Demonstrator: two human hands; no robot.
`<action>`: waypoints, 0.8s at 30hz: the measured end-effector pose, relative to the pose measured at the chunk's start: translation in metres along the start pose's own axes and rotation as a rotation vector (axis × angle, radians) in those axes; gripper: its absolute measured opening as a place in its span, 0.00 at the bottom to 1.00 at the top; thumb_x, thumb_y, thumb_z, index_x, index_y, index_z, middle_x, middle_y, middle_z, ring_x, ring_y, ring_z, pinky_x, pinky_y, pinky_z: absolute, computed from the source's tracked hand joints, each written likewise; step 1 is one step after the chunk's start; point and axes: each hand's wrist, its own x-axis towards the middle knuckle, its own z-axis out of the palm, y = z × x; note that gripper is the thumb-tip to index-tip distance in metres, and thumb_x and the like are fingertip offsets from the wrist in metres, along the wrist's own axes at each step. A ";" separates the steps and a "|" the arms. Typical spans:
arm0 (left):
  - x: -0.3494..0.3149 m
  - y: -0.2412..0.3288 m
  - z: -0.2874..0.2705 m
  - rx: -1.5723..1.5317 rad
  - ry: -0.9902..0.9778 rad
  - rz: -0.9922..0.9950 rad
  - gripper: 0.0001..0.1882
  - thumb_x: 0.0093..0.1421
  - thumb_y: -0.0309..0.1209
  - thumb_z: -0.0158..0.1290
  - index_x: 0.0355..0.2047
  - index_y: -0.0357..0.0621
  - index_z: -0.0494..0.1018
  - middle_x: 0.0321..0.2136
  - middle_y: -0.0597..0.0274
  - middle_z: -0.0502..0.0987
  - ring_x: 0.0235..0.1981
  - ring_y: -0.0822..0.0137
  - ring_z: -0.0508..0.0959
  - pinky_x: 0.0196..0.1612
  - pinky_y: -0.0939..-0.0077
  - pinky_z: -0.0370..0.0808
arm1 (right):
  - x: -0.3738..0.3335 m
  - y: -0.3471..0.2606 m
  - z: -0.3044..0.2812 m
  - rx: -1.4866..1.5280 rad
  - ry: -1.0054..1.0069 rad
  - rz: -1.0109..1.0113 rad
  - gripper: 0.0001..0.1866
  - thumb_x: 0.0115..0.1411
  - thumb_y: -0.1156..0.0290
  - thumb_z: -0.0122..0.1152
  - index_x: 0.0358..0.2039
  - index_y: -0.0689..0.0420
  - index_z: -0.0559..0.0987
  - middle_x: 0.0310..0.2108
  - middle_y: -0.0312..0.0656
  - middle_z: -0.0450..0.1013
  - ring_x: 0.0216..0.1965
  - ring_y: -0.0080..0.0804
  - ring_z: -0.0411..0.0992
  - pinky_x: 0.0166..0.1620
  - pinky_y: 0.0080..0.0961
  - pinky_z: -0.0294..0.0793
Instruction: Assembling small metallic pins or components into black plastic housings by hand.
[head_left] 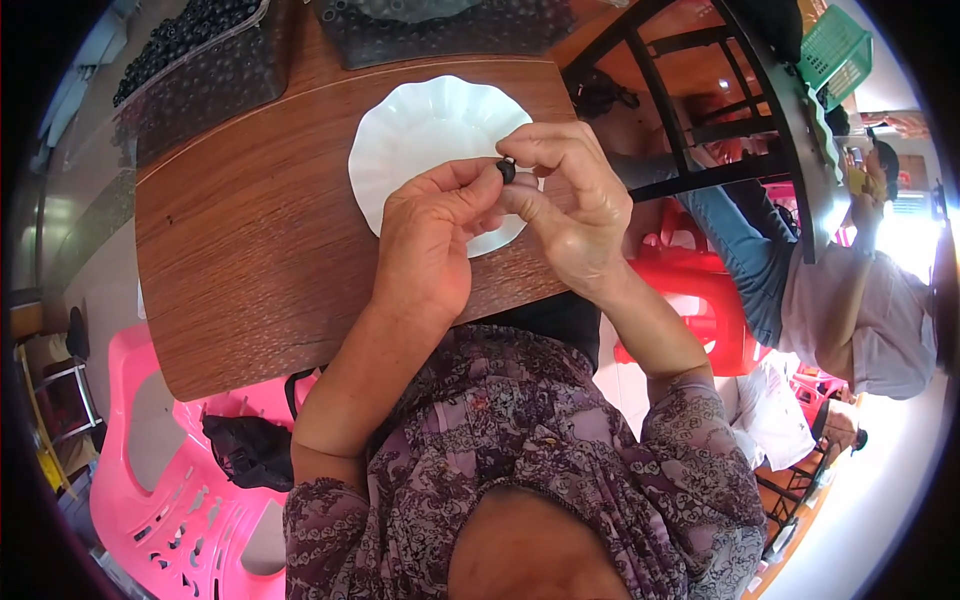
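A small, dark, roundish piece [507, 170] is held up above the near right part of a white plate [400, 125] with a scalloped rim. My left hand [430, 225] pinches it between thumb and fingertips. From the other side, my right hand [580, 190] closes on the same piece, with forefinger above and thumb below. A small pale spot shows at the piece's upper edge, too small to make out. The fingers cover much of the piece, so its exact kind is unclear.
Clear plastic bins [225, 75] of small black round pieces stand beyond the brown wooden table [250, 240]; another bin [450, 35] sits at the far middle. A pink chair [190, 500] holds a black bag. Right are red stools [700, 300], a black frame [690, 180] and another person [850, 310].
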 end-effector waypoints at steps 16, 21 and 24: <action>-0.005 -0.013 0.004 0.005 0.037 0.188 0.08 0.57 0.23 0.50 0.35 0.28 0.71 0.34 0.55 0.75 0.36 0.65 0.75 0.47 0.72 0.70 | 0.001 0.009 0.007 -0.166 0.082 -0.264 0.17 0.30 0.85 0.62 0.26 0.62 0.73 0.25 0.42 0.70 0.26 0.38 0.67 0.29 0.28 0.66; -0.001 -0.014 0.003 0.014 0.067 0.170 0.08 0.57 0.23 0.50 0.34 0.28 0.71 0.34 0.55 0.75 0.36 0.65 0.75 0.47 0.71 0.71 | 0.000 0.017 0.007 -0.152 0.043 -0.274 0.17 0.32 0.85 0.63 0.28 0.63 0.74 0.27 0.43 0.72 0.27 0.37 0.69 0.29 0.25 0.68; -0.002 -0.013 0.006 -0.019 0.092 0.183 0.07 0.56 0.23 0.51 0.33 0.28 0.72 0.31 0.57 0.75 0.34 0.68 0.75 0.44 0.75 0.70 | 0.001 0.018 0.006 -0.112 0.021 -0.205 0.17 0.33 0.86 0.63 0.28 0.63 0.75 0.27 0.43 0.72 0.28 0.37 0.69 0.30 0.25 0.68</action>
